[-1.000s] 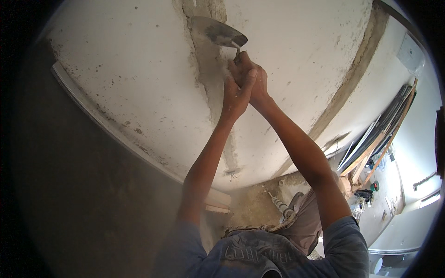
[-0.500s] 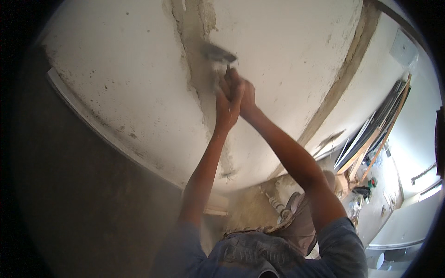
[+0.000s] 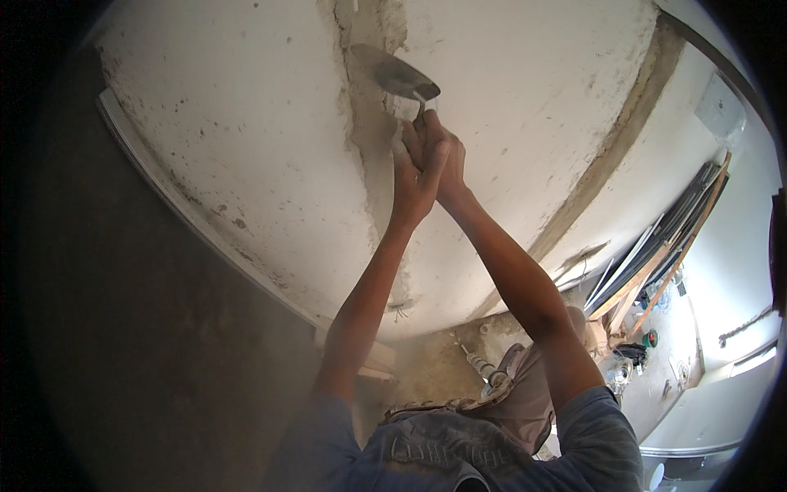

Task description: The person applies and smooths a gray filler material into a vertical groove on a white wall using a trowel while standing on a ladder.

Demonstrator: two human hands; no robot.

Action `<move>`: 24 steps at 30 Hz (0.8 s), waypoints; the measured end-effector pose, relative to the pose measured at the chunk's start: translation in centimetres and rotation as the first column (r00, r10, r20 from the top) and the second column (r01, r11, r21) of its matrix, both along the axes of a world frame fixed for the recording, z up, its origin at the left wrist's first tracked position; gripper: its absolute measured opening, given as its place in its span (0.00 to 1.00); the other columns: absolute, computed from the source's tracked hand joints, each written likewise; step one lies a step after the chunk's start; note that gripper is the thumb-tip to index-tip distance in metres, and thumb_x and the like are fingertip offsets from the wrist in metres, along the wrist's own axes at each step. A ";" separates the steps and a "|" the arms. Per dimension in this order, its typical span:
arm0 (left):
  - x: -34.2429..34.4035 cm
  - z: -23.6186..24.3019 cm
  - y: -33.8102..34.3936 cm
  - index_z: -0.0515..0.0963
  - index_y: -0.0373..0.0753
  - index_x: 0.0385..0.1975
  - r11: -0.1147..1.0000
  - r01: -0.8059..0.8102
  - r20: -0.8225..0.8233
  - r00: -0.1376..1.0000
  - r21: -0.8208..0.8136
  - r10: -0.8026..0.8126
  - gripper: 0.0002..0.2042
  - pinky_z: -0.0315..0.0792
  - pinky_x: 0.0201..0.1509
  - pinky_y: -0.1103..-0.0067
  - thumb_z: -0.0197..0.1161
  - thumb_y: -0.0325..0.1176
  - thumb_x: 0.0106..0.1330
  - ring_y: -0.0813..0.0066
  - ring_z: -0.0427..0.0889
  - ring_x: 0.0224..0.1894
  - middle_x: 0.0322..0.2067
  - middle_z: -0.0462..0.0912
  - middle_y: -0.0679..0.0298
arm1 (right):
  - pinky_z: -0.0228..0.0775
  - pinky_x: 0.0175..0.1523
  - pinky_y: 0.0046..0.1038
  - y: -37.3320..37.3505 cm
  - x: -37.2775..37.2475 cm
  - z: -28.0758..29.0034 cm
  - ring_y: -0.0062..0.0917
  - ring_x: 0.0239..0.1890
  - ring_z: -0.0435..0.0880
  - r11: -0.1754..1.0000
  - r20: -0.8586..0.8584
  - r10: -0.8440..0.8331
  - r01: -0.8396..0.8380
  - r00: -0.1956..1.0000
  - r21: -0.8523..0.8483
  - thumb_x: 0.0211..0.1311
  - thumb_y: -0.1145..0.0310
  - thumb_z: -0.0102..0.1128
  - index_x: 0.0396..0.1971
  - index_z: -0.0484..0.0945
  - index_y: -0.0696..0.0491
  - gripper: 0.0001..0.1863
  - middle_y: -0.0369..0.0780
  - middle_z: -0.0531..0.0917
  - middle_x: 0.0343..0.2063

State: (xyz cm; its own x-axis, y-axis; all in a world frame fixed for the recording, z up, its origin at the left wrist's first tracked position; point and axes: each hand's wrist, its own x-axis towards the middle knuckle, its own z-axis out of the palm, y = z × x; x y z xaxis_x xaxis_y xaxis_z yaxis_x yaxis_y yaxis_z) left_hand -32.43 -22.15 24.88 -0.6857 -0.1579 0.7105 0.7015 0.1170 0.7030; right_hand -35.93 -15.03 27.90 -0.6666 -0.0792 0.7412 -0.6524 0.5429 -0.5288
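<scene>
Both arms reach up and forward to a white wall (image 3: 500, 107) with a rough grey vertical strip (image 3: 369, 107) in it. A trowel (image 3: 398, 75) with a rounded grey metal blade lies across this strip, its tip toward the left. My right hand (image 3: 452, 164) is closed around the trowel's handle. Pressed against it, my left hand (image 3: 416, 182) is also closed at the handle. The fingers overlap and hide most of the handle. Whether the blade's edge touches the wall I cannot tell.
Another grey strip (image 3: 611, 156) runs down the wall at right. Long dark and wooden lengths (image 3: 668, 238) lean in the far right corner, with several items on the floor near them. A pale ledge (image 3: 188, 221) borders the wall at left. Some wires (image 3: 399, 310) stick out low down.
The trowel and both hands have moved slightly up along the strip. Its blade has turned, so more of its flat face shows. The whole view has shifted a little.
</scene>
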 end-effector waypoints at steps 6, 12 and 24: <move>-1.1 -5.1 0.7 0.60 0.20 0.62 0.997 -0.047 -0.057 0.997 0.065 0.051 0.38 0.70 0.61 0.66 0.62 0.53 0.70 0.55 0.74 0.61 0.56 0.72 0.41 | 0.74 0.33 0.41 0.2 -1.8 -5.1 0.47 0.29 0.83 0.999 0.057 -0.042 0.042 0.998 -0.008 0.66 0.57 0.61 0.36 0.69 0.53 0.16 0.46 0.82 0.25; -1.4 -5.4 0.7 0.62 0.21 0.61 0.997 0.075 0.108 0.991 0.025 -0.077 0.37 0.71 0.59 0.67 0.63 0.52 0.70 0.56 0.75 0.59 0.55 0.74 0.41 | 0.74 0.33 0.41 0.4 -0.9 -7.5 0.47 0.28 0.83 0.996 0.043 -0.043 0.046 0.998 -0.078 0.66 0.56 0.62 0.34 0.70 0.55 0.17 0.47 0.82 0.24; -1.6 -6.6 0.8 0.59 0.19 0.61 0.998 -0.048 0.092 0.995 0.029 0.045 0.42 0.71 0.60 0.68 0.68 0.53 0.66 0.54 0.74 0.61 0.56 0.72 0.41 | 0.72 0.30 0.40 1.0 -0.7 -6.0 0.42 0.23 0.83 0.998 0.039 -0.006 0.008 0.999 -0.056 0.65 0.61 0.62 0.34 0.70 0.55 0.14 0.46 0.80 0.21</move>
